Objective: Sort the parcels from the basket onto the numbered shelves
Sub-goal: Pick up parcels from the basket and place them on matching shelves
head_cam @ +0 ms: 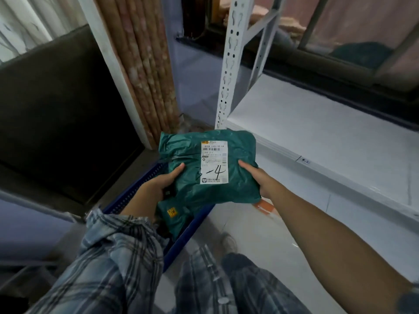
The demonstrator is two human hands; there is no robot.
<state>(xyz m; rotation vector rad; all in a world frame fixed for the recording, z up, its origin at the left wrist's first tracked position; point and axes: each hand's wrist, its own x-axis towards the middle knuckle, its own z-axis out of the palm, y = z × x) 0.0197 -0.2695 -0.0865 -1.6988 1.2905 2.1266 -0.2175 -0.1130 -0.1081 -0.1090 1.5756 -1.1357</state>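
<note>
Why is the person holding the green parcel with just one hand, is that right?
Not quite. The head view shows both hands on the green parcel: the left hand grips its left edge and the right hand grips its right edge.

Green parcel (210,168), blue basket (181,243)

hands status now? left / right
Left hand: grips the left edge of the green parcel, thumb on top.
Right hand: grips the same parcel's right edge.
</note>
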